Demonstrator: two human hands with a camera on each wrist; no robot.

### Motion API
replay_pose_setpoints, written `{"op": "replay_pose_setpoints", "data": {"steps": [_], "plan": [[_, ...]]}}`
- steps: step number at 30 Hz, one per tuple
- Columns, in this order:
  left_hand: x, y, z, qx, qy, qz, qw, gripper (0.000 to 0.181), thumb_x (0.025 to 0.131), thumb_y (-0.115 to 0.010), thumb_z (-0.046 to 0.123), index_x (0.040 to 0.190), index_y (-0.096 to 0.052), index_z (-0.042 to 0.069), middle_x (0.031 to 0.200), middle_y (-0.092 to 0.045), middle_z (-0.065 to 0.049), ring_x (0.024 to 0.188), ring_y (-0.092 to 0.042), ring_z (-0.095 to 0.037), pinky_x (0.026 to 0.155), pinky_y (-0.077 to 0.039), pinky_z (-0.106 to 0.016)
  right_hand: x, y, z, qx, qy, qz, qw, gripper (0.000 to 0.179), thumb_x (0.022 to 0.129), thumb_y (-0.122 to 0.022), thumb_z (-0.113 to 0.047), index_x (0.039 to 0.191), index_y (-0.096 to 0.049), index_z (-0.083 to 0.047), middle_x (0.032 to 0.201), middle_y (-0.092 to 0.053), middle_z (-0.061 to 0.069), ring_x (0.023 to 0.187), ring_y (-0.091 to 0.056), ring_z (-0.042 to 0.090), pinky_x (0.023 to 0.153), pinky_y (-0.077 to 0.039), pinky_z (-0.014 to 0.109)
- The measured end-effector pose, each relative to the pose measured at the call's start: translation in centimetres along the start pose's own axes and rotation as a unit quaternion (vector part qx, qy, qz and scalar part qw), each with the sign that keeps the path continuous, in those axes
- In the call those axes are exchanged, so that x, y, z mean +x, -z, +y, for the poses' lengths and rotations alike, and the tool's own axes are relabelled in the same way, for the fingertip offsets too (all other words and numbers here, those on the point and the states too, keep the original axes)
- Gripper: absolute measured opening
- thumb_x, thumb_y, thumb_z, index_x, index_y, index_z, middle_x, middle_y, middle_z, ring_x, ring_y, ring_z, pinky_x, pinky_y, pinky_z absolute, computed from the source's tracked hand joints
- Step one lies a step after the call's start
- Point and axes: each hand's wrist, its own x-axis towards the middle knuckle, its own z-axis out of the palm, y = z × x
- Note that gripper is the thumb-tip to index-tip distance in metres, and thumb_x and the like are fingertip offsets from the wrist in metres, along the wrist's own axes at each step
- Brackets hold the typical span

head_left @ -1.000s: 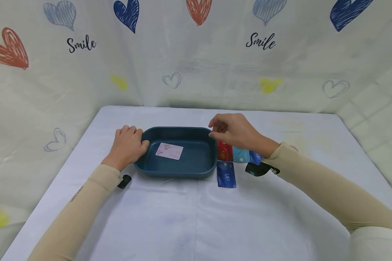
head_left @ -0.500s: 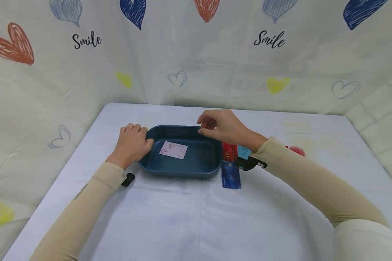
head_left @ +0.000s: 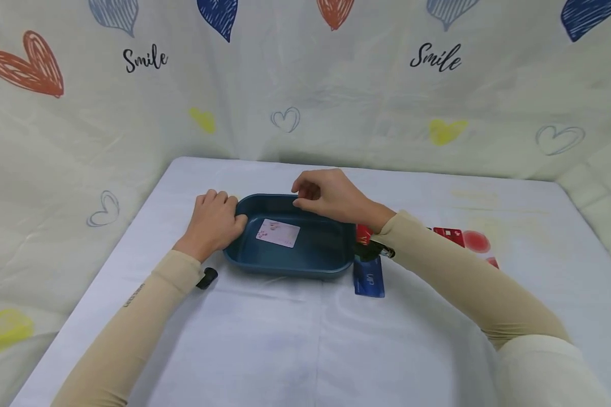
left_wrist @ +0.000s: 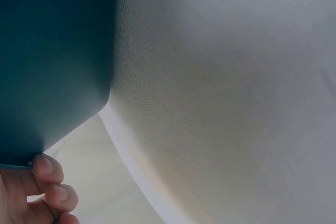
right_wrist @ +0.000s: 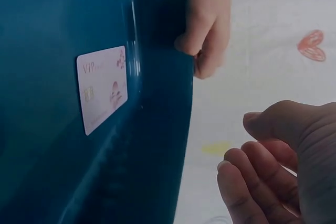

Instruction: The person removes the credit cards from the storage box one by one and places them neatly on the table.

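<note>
My left hand (head_left: 214,223) grips the left end of a dark teal tray (head_left: 305,265), thumb over the rim. In the left wrist view, its fingertips (left_wrist: 50,166) lie against the outer side of the tray (left_wrist: 58,66). A pale pink VIP card (head_left: 278,233) with a floral print lies inside on the tray's bottom. Over the tray's far rim is my right hand (head_left: 331,195), its fingers loosely curled. The right wrist view shows nothing between that hand's (right_wrist: 273,166) thumb and fingers.
Right of the tray lie a blue VIP card (head_left: 369,278) and a red card (head_left: 363,234), the latter partly hidden by my right wrist. Beyond the right sleeve, red cards (head_left: 449,234) and a round red piece (head_left: 476,241) show on the white tablecloth (head_left: 265,345).
My right hand has moved left, from the tray's right end along its far rim. The right sleeve now covers more of the nearby cards. My left hand keeps its grip as the view shifts.
</note>
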Motion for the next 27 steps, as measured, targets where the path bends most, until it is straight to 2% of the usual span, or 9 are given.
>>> {"op": "replay_pose_setpoints", "data": {"steps": [16, 27], "plan": [[0.0, -0.1, 0.1, 0.011, 0.003, -0.002, 0.9999, 0.042, 0.101, -0.045, 0.033, 0.116, -0.063, -0.003, 0.103, -0.06, -0.017, 0.103, -0.046, -0.035, 0.106, -0.038, -0.056, 2.7, -3.5, 0.3, 0.021, 0.028, -0.029, 0.999, 0.024, 0.093, -0.075, -0.018, 0.113, -0.072, -0.006, 0.098, -0.076, 0.005, 0.088, -0.071, 0.014, 0.082, -0.059, 0.029], [0.1, 0.0, -0.1, 0.008, -0.001, 0.006, 0.9999, 0.041, 0.101, -0.043, 0.032, 0.111, -0.063, -0.002, 0.099, -0.059, -0.015, 0.1, -0.045, -0.034, 0.101, -0.038, -0.055, 3.9, -5.1, 0.5, 0.03, 0.016, -0.056, 0.9978, 0.022, 0.094, -0.074, -0.018, 0.114, -0.072, -0.008, 0.1, -0.077, 0.005, 0.091, -0.072, 0.015, 0.085, -0.059, 0.029]]}}
